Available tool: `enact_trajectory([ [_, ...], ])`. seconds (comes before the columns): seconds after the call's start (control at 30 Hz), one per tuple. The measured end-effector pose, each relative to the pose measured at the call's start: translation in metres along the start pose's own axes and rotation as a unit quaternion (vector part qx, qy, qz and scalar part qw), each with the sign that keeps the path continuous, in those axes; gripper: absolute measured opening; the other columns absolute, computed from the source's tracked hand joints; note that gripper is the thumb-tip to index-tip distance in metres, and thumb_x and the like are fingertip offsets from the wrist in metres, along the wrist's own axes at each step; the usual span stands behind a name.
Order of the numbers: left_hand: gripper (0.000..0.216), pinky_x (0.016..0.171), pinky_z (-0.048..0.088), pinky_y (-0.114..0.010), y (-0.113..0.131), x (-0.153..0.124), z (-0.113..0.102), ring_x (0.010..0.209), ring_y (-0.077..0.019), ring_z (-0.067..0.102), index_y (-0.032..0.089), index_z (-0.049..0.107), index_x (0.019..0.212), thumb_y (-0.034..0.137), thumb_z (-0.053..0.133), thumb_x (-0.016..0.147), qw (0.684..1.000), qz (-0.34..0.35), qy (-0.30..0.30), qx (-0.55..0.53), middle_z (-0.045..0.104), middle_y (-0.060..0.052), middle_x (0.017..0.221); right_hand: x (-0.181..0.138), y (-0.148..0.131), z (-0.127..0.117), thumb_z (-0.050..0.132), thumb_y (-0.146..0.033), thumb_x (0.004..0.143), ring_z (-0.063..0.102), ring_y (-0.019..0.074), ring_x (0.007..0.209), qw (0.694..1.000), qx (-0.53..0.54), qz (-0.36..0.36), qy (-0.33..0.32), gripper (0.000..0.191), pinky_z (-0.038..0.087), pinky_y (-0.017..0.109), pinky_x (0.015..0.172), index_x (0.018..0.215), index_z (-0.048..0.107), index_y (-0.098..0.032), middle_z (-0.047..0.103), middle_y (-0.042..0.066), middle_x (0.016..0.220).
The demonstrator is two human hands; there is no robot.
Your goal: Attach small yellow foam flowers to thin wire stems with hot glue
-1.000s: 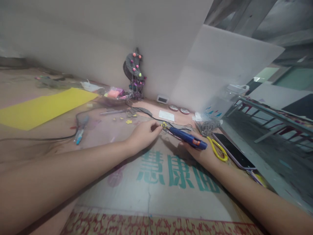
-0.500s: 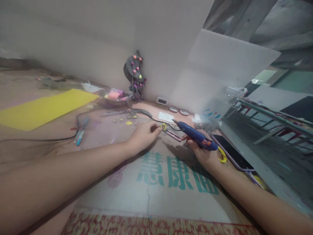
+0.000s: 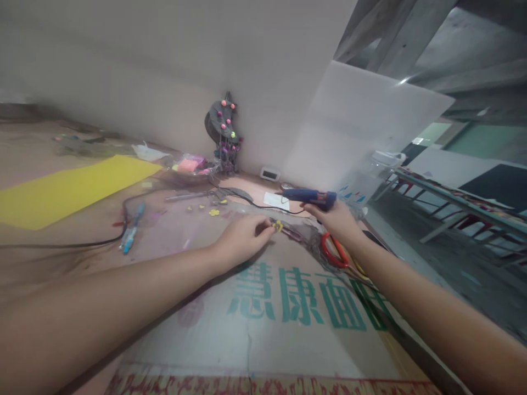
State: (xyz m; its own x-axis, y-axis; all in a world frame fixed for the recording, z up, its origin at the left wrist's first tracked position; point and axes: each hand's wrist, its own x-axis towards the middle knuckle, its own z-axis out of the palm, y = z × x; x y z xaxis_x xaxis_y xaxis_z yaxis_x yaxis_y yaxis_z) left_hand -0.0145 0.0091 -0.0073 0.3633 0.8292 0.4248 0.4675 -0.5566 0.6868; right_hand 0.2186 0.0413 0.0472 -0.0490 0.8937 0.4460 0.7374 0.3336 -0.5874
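My left hand (image 3: 242, 238) rests on a flattened cardboard box (image 3: 263, 323) with green printing, its fingers pinched on a small yellow flower piece (image 3: 279, 225). My right hand (image 3: 335, 216) is raised further back, closed round a blue glue gun (image 3: 308, 195) whose nozzle points left, away from the flower. Its black cord (image 3: 255, 204) trails left across the table. Red-handled scissors (image 3: 332, 251) lie on the cardboard just below my right wrist.
A yellow sheet (image 3: 61, 189) lies at the left, with a blue pen (image 3: 130, 233) and a black cable nearby. A bowl of coloured bits (image 3: 193, 164) and a beaded grey ornament (image 3: 224, 129) stand by the wall. White boards lean at the back right.
My right hand has lifted the glue gun off the flower and carried it back and to the right. The left hand stays pinched on the flower. Red scissors are now uncovered.
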Motion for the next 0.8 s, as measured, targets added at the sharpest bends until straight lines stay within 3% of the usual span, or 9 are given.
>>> enact_trajectory([
  [0.07, 0.023, 0.062, 0.038, -0.027, -0.001, 0.001, 0.0, 0.07, -0.0176, 0.059, 0.019, 0.062, 0.076, 0.034, 0.048, 0.087, 1.0, -0.019, 0.002, -0.014, 0.067, -0.001, 0.076, 0.024, 0.015, 0.006, 0.07, -0.048, 0.072, 0.065, 0.0258, 0.086, 0.999, -0.039, -0.004, 0.015, 0.041, 0.05, 0.037, 0.078, 0.093, 0.069, -0.014, 0.073, 0.011, 0.091],
  [0.17, 0.024, 0.062, 0.039, -0.027, -0.003, 0.002, 0.0, 0.069, -0.0176, 0.059, 0.019, 0.062, 0.077, 0.037, 0.049, 0.086, 0.998, -0.055, 0.011, -0.033, 0.066, 0.0, 0.073, 0.05, 0.038, 0.018, 0.067, -0.043, 0.075, 0.065, 0.0237, 0.084, 0.996, -0.077, 0.041, -0.013, 0.037, 0.049, 0.035, 0.075, 0.096, 0.068, -0.013, 0.073, 0.011, 0.093],
  [0.37, 0.024, 0.062, 0.039, -0.027, -0.003, 0.003, -0.001, 0.07, -0.0171, 0.058, 0.019, 0.062, 0.076, 0.037, 0.049, 0.086, 0.997, -0.065, 0.011, -0.048, 0.067, 0.0, 0.075, 0.057, 0.064, 0.034, 0.069, -0.04, 0.074, 0.065, 0.0222, 0.078, 0.995, -0.078, 0.042, -0.045, 0.034, 0.05, 0.033, 0.072, 0.091, 0.067, -0.011, 0.072, 0.009, 0.082],
  [0.47, 0.024, 0.062, 0.039, -0.026, -0.003, 0.003, 0.0, 0.069, -0.017, 0.058, 0.019, 0.062, 0.077, 0.036, 0.049, 0.086, 0.996, -0.065, 0.013, -0.054, 0.067, 0.0, 0.074, 0.05, 0.066, 0.031, 0.067, -0.042, 0.075, 0.063, 0.0247, 0.092, 0.996, -0.078, 0.04, -0.017, 0.049, 0.05, 0.037, 0.08, 0.112, 0.06, -0.01, 0.069, 0.014, 0.103],
  [0.53, 0.024, 0.062, 0.038, -0.026, -0.004, 0.003, 0.0, 0.068, -0.0167, 0.057, 0.019, 0.062, 0.076, 0.037, 0.05, 0.085, 0.996, -0.068, 0.017, -0.055, 0.066, 0.0, 0.073, 0.042, 0.064, 0.025, 0.066, -0.04, 0.077, 0.06, 0.0263, 0.102, 0.996, -0.075, 0.025, 0.044, 0.058, 0.047, 0.041, 0.088, 0.123, 0.052, -0.009, 0.063, 0.019, 0.117],
  [0.63, 0.025, 0.062, 0.038, -0.026, -0.006, 0.003, 0.001, 0.066, -0.016, 0.056, 0.018, 0.062, 0.075, 0.038, 0.05, 0.085, 0.996, -0.064, 0.023, -0.05, 0.065, 0.001, 0.071, 0.02, 0.052, 0.017, 0.063, -0.036, 0.08, 0.058, 0.0267, 0.105, 0.99, -0.067, -0.054, 0.114, 0.048, 0.044, 0.043, 0.094, 0.119, 0.054, -0.01, 0.061, 0.018, 0.118],
  [0.73, 0.026, 0.062, 0.038, -0.026, -0.006, 0.003, 0.001, 0.066, -0.0156, 0.055, 0.018, 0.062, 0.074, 0.038, 0.05, 0.086, 0.997, -0.057, 0.022, -0.047, 0.064, 0.001, 0.07, -0.014, 0.028, 0.018, 0.055, -0.034, 0.087, 0.06, 0.0242, 0.097, 0.99, -0.057, -0.121, 0.036, 0.023, 0.046, 0.041, 0.089, 0.1, 0.062, -0.017, 0.066, 0.011, 0.103],
  [0.8, 0.026, 0.062, 0.038, -0.026, -0.006, 0.003, 0.001, 0.066, -0.0153, 0.055, 0.018, 0.062, 0.075, 0.038, 0.05, 0.086, 0.997, -0.053, 0.016, -0.047, 0.064, 0.001, 0.07, -0.035, 0.011, 0.022, 0.057, -0.033, 0.087, 0.061, 0.0229, 0.094, 0.989, -0.041, -0.138, -0.009, 0.023, 0.048, 0.04, 0.087, 0.104, 0.061, -0.018, 0.065, 0.009, 0.102],
])
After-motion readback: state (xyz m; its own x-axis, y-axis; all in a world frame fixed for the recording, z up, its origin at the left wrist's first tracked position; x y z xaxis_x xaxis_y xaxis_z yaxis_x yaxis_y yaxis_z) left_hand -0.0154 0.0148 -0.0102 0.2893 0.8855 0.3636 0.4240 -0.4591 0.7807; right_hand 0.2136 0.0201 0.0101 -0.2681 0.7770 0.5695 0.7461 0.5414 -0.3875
